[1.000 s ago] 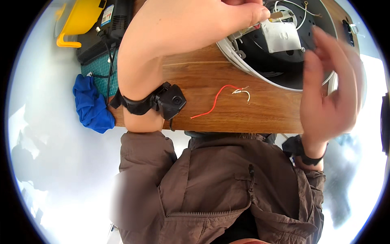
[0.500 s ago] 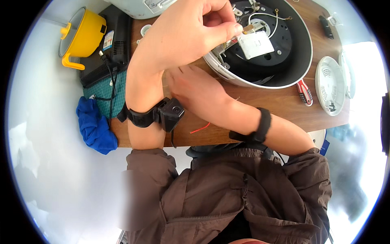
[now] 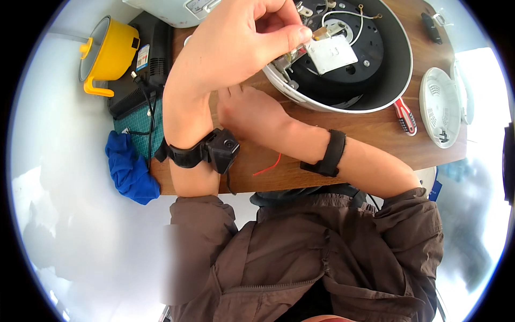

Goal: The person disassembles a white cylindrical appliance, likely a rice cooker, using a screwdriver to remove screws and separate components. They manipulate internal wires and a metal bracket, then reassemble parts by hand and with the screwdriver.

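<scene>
My left hand (image 3: 257, 43) reaches over the left rim of a round grey-white appliance housing (image 3: 343, 109). Its thumb and forefinger pinch a small brass-coloured piece (image 3: 320, 34) beside a white square plate (image 3: 332, 53). That plate sits tilted over the black round base (image 3: 370, 45) inside the housing. White wires (image 3: 358, 26) with ring ends curve across this base. Crossing beneath my left wrist, my right hand (image 3: 252, 111) is closed with curled fingers. Its fingertips are hidden, so what they hold cannot be seen.
A red-and-black handle (image 3: 405, 118) lies right of the housing, near a white vented cover (image 3: 439, 107). A red wire (image 3: 267, 165) rests by the table's front edge. Leftward are a yellow pot (image 3: 111, 51), a blue cloth (image 3: 129, 169) and a green mat (image 3: 124, 119).
The view has shifted slightly. My left hand and the white plate are a little further left over the housing, and the pinch is kept. My right hand stays below my left wrist.
</scene>
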Motion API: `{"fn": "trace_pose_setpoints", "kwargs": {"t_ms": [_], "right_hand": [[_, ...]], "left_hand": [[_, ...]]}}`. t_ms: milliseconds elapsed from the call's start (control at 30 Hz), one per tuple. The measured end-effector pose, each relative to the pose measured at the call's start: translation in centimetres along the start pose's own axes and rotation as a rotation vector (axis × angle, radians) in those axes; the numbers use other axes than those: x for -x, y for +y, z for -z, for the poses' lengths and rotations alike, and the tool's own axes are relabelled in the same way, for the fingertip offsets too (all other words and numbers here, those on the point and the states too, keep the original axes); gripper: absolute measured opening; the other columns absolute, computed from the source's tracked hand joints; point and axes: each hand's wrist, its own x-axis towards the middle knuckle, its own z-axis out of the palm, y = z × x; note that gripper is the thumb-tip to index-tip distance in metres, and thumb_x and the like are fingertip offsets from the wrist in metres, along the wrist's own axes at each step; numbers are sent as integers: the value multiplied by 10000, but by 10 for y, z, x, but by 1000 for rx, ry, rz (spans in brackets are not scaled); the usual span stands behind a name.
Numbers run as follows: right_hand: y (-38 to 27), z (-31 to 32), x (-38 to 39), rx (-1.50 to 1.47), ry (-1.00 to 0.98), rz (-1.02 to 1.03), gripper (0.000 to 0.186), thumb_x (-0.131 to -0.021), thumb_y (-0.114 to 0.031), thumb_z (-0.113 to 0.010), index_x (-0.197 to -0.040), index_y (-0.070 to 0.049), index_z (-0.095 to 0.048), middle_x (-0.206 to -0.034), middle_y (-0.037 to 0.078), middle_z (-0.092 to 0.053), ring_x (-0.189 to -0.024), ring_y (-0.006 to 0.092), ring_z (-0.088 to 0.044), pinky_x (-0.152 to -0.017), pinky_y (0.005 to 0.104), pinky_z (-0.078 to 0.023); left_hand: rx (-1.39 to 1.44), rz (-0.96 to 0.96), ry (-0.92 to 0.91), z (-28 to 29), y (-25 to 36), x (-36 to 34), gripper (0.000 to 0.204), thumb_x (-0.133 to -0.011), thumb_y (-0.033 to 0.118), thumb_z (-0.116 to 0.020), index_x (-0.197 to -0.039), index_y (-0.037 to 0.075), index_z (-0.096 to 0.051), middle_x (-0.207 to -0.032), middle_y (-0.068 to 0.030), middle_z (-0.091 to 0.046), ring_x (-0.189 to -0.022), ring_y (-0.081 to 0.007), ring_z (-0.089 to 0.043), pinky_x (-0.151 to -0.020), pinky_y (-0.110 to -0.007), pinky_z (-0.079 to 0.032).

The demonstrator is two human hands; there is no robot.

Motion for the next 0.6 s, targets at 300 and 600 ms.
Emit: {"fn": "trace_pose_setpoints", "kwargs": {"t_ms": [300,600], "right_hand": [[20,8,9,-77,132,73,113,-783,-150,-664,-763,-40,-681,-838,87,-617,-781,220,-666,-618,326,-568],[16,8,-4,50,137,95,53,-767,-119,-687,-750,-73,-666,-779,48,-582,-761,174,-653,-618,269,-558]], "left_hand": [[-88,-222,61,1,-5,6,173,-961,133,-686,-908,-30,-668,-804,-65,-701,-742,-118,-633,-702,-270,-510],[-175,-239,66,10,14,17,234,-934,187,-686,-908,-45,-706,-790,-124,-727,-732,-183,-668,-724,-325,-528]]}}
